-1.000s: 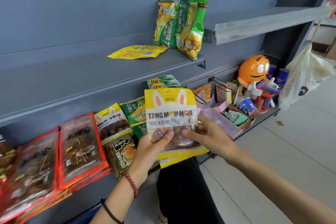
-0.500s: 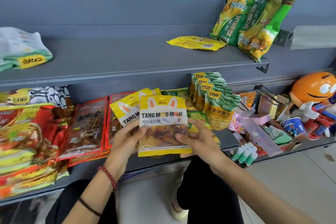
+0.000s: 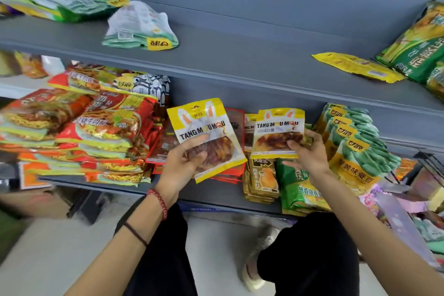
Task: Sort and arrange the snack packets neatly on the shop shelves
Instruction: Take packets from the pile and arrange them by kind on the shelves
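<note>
— Yellow packet point(image 3: 204, 127) in the left hand point(image 3: 185, 166)?
— Yes, thumb clamped across its front. Right hand point(image 3: 310, 154) pinches a second packet point(image 3: 278, 127) alongside, both just above the lower shelf point(image 3: 216, 196).

The yellow packets, held together by both hands a moment ago, are now apart. The left hand point(image 3: 185, 163) grips one tilted packet point(image 3: 204, 127) at centre frame, and the right hand point(image 3: 310, 154) pinches the second packet point(image 3: 278, 127) just right of it. Red noodle packs point(image 3: 96, 127) now fill the left of the frame.

Person wears red beads point(image 3: 161, 202), black cord point(image 3: 136, 233) — black trousers point(image 3: 312, 259).
</note>
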